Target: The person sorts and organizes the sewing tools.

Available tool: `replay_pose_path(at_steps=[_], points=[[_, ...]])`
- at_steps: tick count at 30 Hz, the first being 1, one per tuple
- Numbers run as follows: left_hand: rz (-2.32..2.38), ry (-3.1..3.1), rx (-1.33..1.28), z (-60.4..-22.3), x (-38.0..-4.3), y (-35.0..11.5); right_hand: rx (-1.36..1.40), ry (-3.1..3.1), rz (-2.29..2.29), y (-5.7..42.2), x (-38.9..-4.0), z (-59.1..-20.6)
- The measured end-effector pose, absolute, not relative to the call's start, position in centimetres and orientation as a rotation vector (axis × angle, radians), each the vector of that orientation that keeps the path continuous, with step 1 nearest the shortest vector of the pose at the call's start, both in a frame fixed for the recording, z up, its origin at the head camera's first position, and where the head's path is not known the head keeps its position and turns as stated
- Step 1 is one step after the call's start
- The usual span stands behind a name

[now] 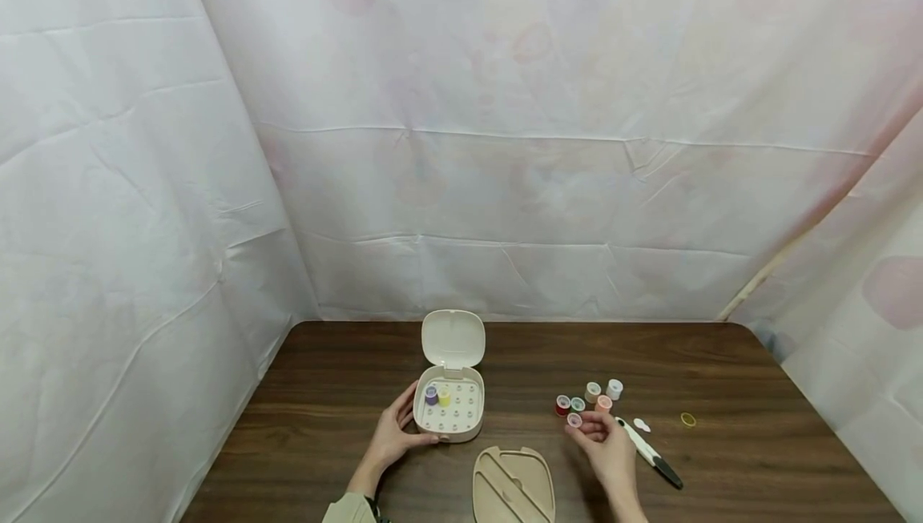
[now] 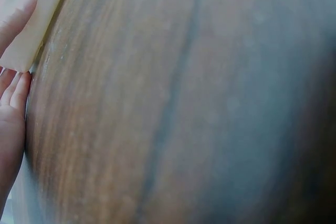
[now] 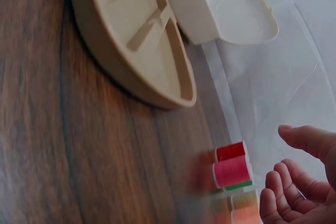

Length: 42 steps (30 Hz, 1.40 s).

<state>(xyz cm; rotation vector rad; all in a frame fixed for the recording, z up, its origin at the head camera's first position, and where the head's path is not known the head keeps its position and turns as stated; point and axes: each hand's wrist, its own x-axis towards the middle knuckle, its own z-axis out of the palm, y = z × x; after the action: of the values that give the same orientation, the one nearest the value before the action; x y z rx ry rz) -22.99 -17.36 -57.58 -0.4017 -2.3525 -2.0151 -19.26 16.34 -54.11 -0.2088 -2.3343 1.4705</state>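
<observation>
L hand [image 1: 392, 435] grips box [image 1: 465, 436]; R hand [image 1: 607, 451], thumb & fingers apart, is beside pink spool [image 3: 231, 172] on tbl [image 1: 346, 379]. Step, prob.: loading; purple spool [image 1: 431, 396] & yellow spool [image 1: 444, 397] in box. Next likely needs thumb-finger pinch.

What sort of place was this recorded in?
Probably a makeshift recording booth: pale cloth sheets hang around a wooden table with an open sewing box on it.
</observation>
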Motion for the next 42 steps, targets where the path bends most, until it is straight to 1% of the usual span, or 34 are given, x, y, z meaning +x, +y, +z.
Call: replay_pose_path(at_steps=[18,26,42], points=[[-2.006,-2.348,-0.412,-57.3,-23.0,-17.4,-0.254,-2.422,1.418,16.8,-20.9,-55.9],[-2.043,-2.339,-0.409,-57.3,-22.9,-17.2,-0.297,-2.433,1.382,16.8,-21.0,-56.2],[-2.03,-2.327,-0.441,-57.1,-22.8,-17.2,-0.278,-2.413,1.369,16.9,-21.2,-57.0]])
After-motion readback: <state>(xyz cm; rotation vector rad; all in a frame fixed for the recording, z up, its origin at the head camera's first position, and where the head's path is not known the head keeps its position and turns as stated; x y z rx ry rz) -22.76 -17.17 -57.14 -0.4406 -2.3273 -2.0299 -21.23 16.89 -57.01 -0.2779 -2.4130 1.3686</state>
